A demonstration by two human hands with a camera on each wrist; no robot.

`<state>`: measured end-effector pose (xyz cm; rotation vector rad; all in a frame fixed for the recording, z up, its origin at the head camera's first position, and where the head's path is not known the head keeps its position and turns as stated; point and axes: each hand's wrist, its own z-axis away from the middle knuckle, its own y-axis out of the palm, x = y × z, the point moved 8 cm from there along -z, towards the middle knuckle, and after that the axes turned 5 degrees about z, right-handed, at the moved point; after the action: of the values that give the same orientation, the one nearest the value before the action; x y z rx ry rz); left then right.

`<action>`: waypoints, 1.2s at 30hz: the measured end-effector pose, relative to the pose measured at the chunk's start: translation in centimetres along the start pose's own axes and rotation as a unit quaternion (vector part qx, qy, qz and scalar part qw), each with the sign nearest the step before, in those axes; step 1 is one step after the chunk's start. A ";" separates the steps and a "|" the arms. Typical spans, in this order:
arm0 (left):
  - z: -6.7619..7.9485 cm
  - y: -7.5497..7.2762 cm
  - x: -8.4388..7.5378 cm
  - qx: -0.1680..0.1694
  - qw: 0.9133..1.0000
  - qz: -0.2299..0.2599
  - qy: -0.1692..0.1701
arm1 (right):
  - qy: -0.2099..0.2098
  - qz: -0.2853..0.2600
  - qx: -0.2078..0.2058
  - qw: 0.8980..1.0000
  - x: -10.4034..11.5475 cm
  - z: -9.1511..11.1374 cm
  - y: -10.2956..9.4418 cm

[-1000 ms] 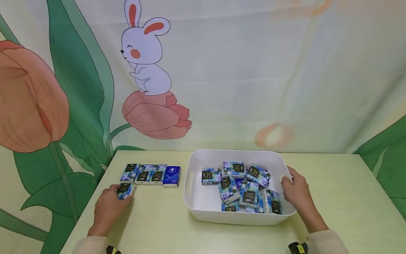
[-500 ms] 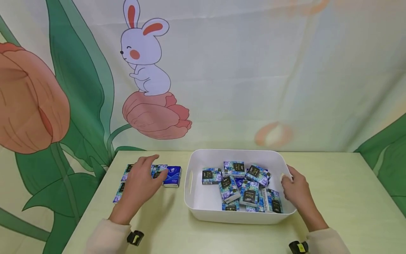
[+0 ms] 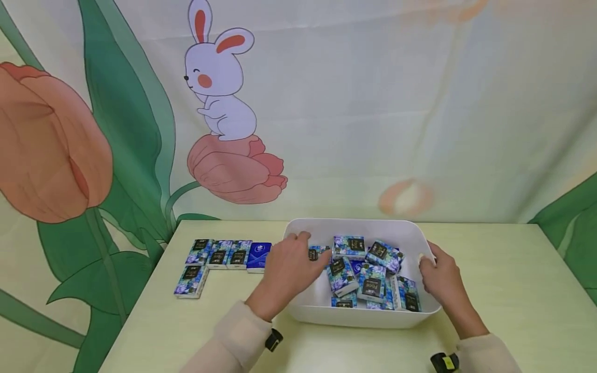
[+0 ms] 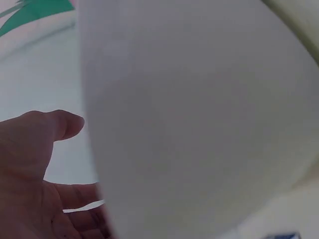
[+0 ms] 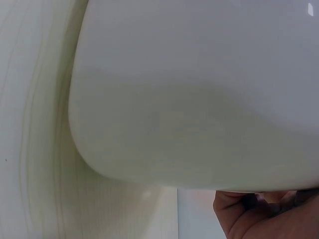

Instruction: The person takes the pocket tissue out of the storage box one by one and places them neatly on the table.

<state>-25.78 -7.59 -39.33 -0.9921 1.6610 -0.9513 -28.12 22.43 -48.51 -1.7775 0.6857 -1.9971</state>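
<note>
My left hand (image 3: 290, 272) is over the left end of a white plastic bin (image 3: 364, 317), its fingers spread and holding nothing. A floral tissue pack (image 3: 315, 253) lies just beyond its thumb, inside the bin. In the left wrist view the left hand (image 4: 35, 174) shows past the bin's wall (image 4: 189, 99), which hides some fingertips. My right hand (image 3: 443, 274) grips the bin's right end, with the thumb over the rim. From the right wrist, the bin's outer wall (image 5: 199, 99) covers most of the view and the right hand (image 5: 279, 219) holds its edge.
Several floral tissue packs, among them one pack (image 3: 371, 282) on top, are heaped in the bin. Left of it, floral packs and a blue pack (image 3: 258, 256) form a row on the table (image 3: 196, 336). A floral pack (image 3: 191, 281) lies before the row's left end.
My left hand has let go of the floral tissue pack before the row and moved right, across the row, to the bin. The right hand has stayed on the bin's end.
</note>
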 end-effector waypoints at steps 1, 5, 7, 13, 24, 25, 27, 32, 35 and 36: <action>-0.2 0.9 -0.4 0.020 1.000 0.003 -0.006 | -0.001 0.001 -0.001 1.000 0.0 0.0 -0.1; -0.6 4.0 -1.3 0.098 0.993 0.040 -0.045 | -0.004 -0.001 -0.002 1.000 0.2 -0.2 -0.4; -0.6 5.5 -1.5 0.132 0.988 0.056 -0.065 | -0.003 -0.001 -0.002 1.000 0.2 -0.2 -0.4; -0.5 8.6 -2.3 0.185 0.976 0.087 -0.075 | 0.007 -0.001 -0.004 1.000 0.0 -0.1 -0.5; 0.1 7.3 -1.8 0.167 0.975 0.125 -0.079 | 0.008 -0.004 -0.002 1.000 0.3 -0.1 0.1; 0.2 6.7 -1.8 0.161 0.977 0.122 -0.076 | 0.009 -0.004 -0.001 1.000 0.2 -0.1 0.1; 0.2 5.4 -1.8 0.145 0.980 0.115 -0.069 | 0.008 -0.003 -0.002 1.000 0.2 -0.2 0.1; 0.4 1.9 -1.2 0.094 0.987 0.119 -0.054 | 0.009 0.001 -0.004 1.000 0.0 -0.2 0.0; 0.6 -0.3 -0.2 0.059 0.990 0.116 -0.050 | 0.009 0.002 -0.005 1.000 -0.2 -0.1 0.0; 0.8 -1.1 0.3 0.046 0.991 0.113 -0.051 | 0.009 0.001 -0.006 1.000 -0.2 -0.1 0.0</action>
<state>-24.90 -8.34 -38.60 -0.7596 1.5904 -0.8060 -28.24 22.54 -48.64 -1.7659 0.7062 -2.0143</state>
